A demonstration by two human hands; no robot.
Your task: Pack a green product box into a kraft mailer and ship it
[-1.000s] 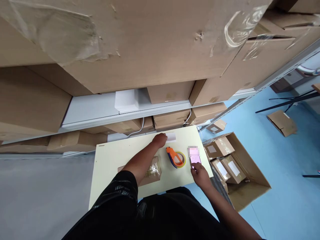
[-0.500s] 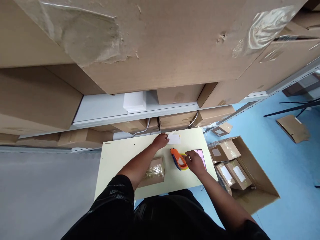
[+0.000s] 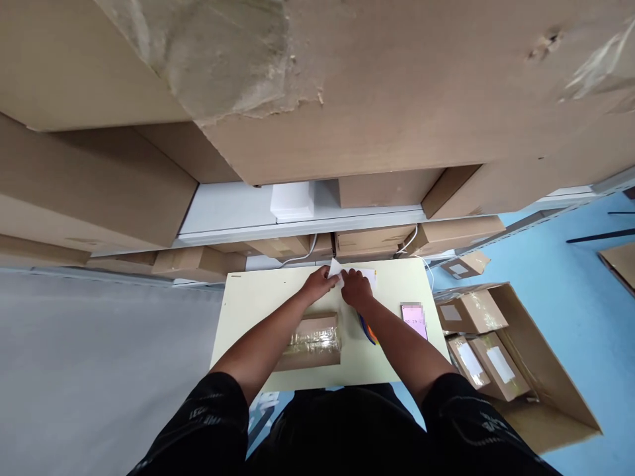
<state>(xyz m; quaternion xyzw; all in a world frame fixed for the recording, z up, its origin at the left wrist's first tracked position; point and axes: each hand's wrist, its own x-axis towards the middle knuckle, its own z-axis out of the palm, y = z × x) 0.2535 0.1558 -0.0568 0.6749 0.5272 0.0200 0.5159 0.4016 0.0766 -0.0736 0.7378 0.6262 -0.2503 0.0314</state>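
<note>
At the far part of the cream table (image 3: 258,304), my left hand (image 3: 318,285) pinches a small white label (image 3: 335,267) by its left side. My right hand (image 3: 356,289) meets it from the right, fingers closed at the label's edge. More white paper (image 3: 370,275) lies flat behind my right hand. A taped cardboard box (image 3: 315,340) rests on the table near my left forearm. Beneath my right forearm, an orange and blue tape dispenser (image 3: 367,329) is mostly covered. To the right lies a phone (image 3: 413,320) with a lit pink screen.
Shelves (image 3: 228,231) with large cartons (image 3: 347,86) rise behind the table. A white stack (image 3: 292,200) sits on one shelf. Right of the table, an open carton (image 3: 555,377) holds several labelled boxes (image 3: 501,367). A white cable (image 3: 430,271) hangs at the table's back right corner.
My right hand has left the tape dispenser and moved up and left to the label at my left hand. The label is now raised between both hands. The view has shifted slightly.
</note>
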